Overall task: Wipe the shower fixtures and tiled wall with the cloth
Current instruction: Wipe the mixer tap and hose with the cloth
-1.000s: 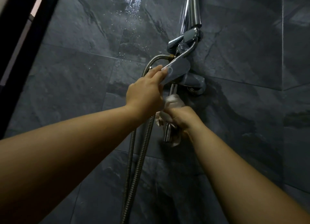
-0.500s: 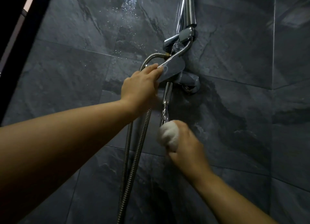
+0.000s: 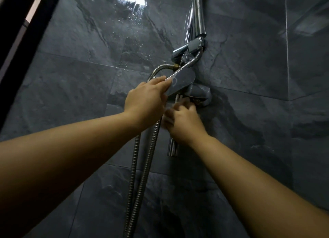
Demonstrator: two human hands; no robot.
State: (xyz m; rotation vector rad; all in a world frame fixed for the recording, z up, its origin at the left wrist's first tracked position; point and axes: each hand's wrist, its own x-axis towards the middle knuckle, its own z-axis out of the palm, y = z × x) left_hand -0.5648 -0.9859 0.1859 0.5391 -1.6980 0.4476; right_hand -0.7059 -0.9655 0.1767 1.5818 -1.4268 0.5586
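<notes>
The metal hose (image 3: 161, 67) hangs down the dark tiled wall (image 3: 71, 95). The left hand (image 3: 144, 102) lays straight fingers on the tap lever (image 3: 181, 81). Just below, the blurred right hand (image 3: 183, 123) curls round the spout (image 3: 172, 148), a pale scrap of cloth (image 3: 166, 116) at its fingers.

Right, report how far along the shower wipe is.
Done: nothing shows as clearly finished. In hand: the right hand grips the spout under the mixer, cloth too blurred to see; the left hand rests straight fingers on the lever. Left: the wall carries droplets up top, and the hose and riser have no hand on them.
</notes>
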